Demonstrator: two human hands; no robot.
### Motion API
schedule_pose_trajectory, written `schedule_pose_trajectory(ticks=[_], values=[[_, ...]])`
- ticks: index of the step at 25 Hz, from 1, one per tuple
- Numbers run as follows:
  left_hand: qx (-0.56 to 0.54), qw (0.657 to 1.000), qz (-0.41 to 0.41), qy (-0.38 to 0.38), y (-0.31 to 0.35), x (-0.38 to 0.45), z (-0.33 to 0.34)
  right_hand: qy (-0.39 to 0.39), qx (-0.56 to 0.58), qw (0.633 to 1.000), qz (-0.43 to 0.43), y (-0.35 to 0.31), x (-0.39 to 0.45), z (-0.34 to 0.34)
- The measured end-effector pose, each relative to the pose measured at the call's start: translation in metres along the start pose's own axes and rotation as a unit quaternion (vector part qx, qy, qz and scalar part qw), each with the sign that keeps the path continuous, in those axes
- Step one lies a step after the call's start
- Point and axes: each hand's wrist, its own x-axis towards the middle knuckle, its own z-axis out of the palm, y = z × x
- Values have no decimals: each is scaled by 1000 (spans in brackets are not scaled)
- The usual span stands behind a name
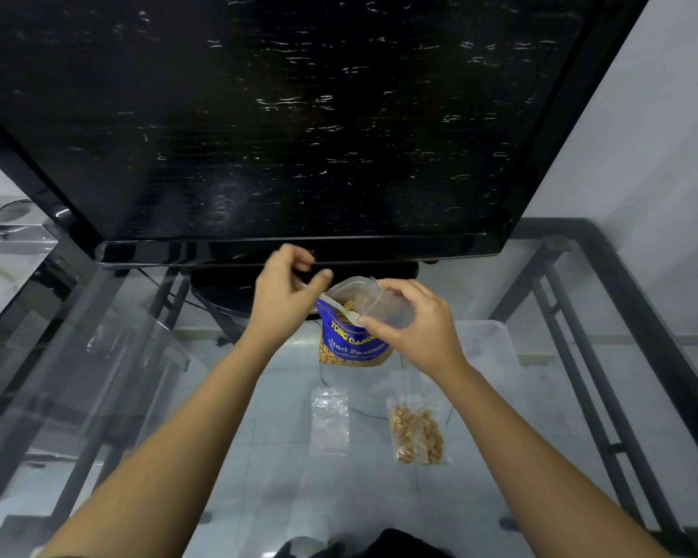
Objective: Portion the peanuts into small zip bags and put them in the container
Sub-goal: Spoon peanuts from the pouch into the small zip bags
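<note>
A blue bag of salted peanuts (353, 344) stands open on the glass table (258, 457), just in front of the TV. My left hand (285, 294) pinches the handle of a white plastic spoon (337, 306) that carries peanuts over the bag's mouth. My right hand (414, 326) grips a small clear zip bag (365, 294) beside the spoon, its open mouth turned towards the spoon. Nearer to me an empty zip bag (330, 420) lies flat, and a zip bag filled with peanuts (418, 434) lies to its right.
A large black TV (299, 114) on a round stand (222, 287) fills the far side of the table. A pale translucent shape (482, 348) shows at the right behind my right hand. Dark metal frame bars (605, 356) run along the table's right edge.
</note>
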Motion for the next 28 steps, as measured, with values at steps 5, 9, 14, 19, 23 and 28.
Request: schedule_pose_trajectory(ticks=[5,9,14,19,23,28], values=[[109,988,-104,-18,-28,17,12,-23,32,996,80,19,-2,5],[46,999,6,-27,-12,16,22,-28,70,988,137,26,-3,10],[170,961,218,-27,-5,23,20,-39,87,984,153,32,-3,8],[187,946,239,-113,-11,22,26,-47,86,983,156,37,-3,7],[203,947,245,-48,-14,19,31,-63,90,981,160,38,-4,3],[132,991,-29,8,-25,25,37,-78,88,980,162,34,-4,1]])
